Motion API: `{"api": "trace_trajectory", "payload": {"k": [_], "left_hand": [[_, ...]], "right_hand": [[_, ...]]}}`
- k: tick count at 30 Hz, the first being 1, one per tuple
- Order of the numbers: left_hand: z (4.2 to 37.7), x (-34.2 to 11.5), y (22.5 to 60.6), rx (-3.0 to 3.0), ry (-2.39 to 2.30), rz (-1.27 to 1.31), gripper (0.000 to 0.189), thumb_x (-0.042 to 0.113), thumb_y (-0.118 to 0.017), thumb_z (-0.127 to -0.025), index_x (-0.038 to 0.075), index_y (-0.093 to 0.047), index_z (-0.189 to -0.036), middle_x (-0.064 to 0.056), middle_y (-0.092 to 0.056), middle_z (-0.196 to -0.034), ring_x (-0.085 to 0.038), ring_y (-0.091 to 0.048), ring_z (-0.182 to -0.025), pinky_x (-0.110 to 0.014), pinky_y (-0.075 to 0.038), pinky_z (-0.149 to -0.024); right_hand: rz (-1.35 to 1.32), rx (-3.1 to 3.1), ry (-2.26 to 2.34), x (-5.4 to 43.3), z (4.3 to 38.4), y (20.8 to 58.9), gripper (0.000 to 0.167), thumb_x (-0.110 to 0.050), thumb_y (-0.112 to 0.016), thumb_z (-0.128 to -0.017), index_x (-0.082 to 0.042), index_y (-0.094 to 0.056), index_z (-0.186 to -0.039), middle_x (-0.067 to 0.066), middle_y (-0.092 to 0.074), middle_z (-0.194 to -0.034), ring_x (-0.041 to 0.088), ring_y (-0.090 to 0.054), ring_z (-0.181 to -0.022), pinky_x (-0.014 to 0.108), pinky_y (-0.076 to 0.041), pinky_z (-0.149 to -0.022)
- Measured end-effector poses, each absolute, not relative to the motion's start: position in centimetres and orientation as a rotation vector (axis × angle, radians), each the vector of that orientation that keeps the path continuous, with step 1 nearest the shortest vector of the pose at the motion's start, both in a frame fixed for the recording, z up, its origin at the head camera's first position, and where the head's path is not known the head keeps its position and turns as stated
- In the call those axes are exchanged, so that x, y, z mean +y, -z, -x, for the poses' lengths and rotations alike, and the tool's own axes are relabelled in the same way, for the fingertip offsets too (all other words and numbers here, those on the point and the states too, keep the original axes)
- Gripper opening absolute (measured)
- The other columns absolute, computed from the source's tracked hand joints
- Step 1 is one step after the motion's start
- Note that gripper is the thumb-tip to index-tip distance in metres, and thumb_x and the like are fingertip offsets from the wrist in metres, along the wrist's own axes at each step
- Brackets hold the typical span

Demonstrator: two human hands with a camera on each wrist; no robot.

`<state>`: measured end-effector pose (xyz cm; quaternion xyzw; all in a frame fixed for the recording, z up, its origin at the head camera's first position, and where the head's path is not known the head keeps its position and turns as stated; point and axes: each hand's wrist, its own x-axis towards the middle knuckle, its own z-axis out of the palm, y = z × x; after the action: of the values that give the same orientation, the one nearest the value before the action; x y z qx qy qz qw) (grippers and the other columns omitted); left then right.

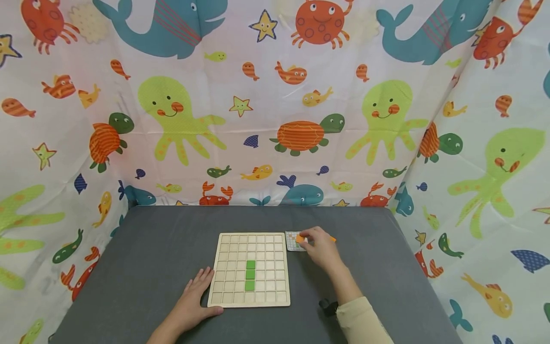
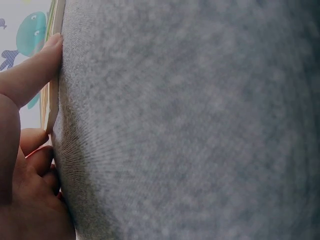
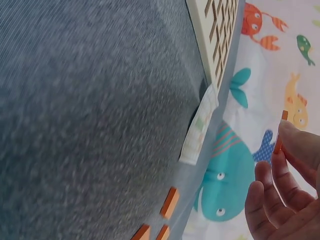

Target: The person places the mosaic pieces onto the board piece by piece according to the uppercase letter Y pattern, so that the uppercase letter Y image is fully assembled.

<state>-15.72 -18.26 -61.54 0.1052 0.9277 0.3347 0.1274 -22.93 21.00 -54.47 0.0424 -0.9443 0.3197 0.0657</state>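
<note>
Between thumb and fingertip my right hand [image 1: 322, 248] pinches an orange square tile [image 3: 281, 132], raised over a small printed grid card [image 1: 292, 241]. The wooden grid board [image 1: 232, 272] lies flat just left of the card. Three green tiles [image 1: 250, 274] sit in a column of its cells, near the middle. My left hand [image 1: 191, 301] rests at the board's lower left corner, with the thumb along the near edge and the straight fingers by the left side. In the left wrist view, the thumb [image 2: 35, 70] touches the board's edge.
Several more orange tiles [image 3: 170, 202] lie on the grey tabletop [image 1: 163, 248] to the right of the card, mostly behind my right hand in the head view. A black strap [image 1: 328, 307] shows by the right sleeve. A sea-animal curtain [image 1: 258, 134] surrounds the table.
</note>
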Motion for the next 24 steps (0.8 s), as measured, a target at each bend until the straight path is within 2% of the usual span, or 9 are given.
{"api": "trace_trajectory", "payload": {"k": [12,24], "left_hand": [[15.7,-18.4,61.5,2.701,-0.95,-0.287,0.116,0.057,-0.087,-0.068,0.012,-0.031,-0.16,-0.014,-0.024,-0.167,-0.036,-0.013,-0.156,-0.062,-0.011,-0.122],[15.9,-18.4,61.8,2.71,-0.971,-0.33,0.115,0.054,-0.087,-0.07,0.012,-0.029,-0.16,-0.012,-0.023,-0.167,-0.033,-0.012,-0.157,-0.058,-0.009,-0.123]], "right_hand": [[-0.252,-2.882,-0.944,18.5,23.4,54.5,0.022,-0.02,-0.076,-0.091,-0.017,-0.076,-0.113,0.003,-0.067,-0.113,0.022,-0.065,-0.099,0.037,-0.055,-0.076],[-0.326,-2.882,-0.967,16.7,24.1,54.4,0.023,-0.019,-0.076,-0.092,-0.014,-0.075,-0.114,0.004,-0.066,-0.114,0.027,-0.066,-0.102,0.039,-0.056,-0.081]]}}
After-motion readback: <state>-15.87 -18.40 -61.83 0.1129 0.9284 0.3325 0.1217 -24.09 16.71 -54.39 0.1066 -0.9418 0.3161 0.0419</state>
